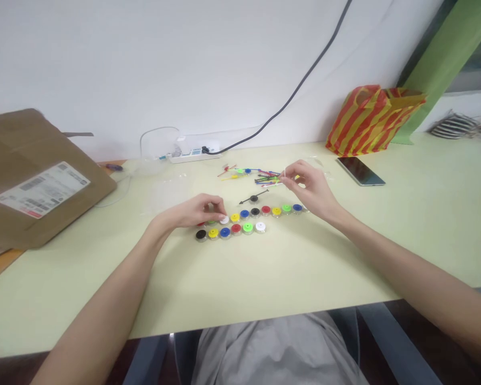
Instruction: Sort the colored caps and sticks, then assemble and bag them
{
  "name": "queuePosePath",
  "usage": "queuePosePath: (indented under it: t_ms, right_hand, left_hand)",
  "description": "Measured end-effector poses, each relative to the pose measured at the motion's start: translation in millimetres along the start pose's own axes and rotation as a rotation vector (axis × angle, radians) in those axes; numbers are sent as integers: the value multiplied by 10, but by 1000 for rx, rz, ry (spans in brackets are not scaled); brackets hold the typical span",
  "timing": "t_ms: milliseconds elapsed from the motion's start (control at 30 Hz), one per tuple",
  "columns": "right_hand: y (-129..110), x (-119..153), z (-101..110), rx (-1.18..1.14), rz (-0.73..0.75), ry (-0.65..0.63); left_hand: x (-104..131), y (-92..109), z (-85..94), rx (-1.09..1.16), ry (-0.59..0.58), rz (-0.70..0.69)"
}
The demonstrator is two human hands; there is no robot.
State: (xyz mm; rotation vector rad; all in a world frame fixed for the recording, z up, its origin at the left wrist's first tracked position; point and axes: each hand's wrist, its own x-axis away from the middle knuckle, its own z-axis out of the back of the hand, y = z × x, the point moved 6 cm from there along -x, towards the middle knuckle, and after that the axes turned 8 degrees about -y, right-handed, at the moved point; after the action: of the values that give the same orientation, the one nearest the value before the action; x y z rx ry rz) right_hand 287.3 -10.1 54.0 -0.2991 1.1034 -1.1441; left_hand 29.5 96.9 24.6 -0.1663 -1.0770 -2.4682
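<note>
My left hand (204, 210) has thumb and fingers closed at the white-topped round piece (224, 220) in the back row. My right hand (307, 187) is pinched above the pile of coloured arrow pointers (266, 177), and a thin white pointer (285, 172) shows upright at its fingertips. Between the hands and the pile lies a round black piece (254, 199) with a black arrow across it. Two rows of round clear-based pieces with coloured tops stand on the table; a front-row one is lime green (247, 228). My left fingers partly cover the back row's left end.
A cardboard parcel (36, 182) stands at the left. By the wall are a white power strip (194, 152) and a black cable (280, 109). A phone (361, 171) and a red-yellow striped bag (374, 120) are at the right. Clear plastic wrap (168, 190) lies left of the pieces.
</note>
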Motion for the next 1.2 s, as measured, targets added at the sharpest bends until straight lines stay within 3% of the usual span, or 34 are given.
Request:
queuePosePath:
  t_ms: [733, 833, 933, 1033, 1133, 1200]
  right_hand:
    - [-11, 19, -15, 15, -1, -23]
    - [-68, 21, -29, 74, 10, -43]
    - [-147, 53, -123, 118, 4, -156]
    - [-232, 140, -331, 123, 5, -416]
    - [-279, 259, -540, 148, 17, -685]
    - [-265, 296, -601, 179, 9, -755]
  left_hand:
    - [-1, 12, -11, -12, -3, 26]
    - [22, 33, 31, -49, 60, 40]
    - [76, 170, 106, -127, 248, 16]
    - [85, 449, 33, -265, 371, -116]
    - [-15, 648, -224, -415, 311, -207]
    - [-94, 679, -389, -503, 258, -219]
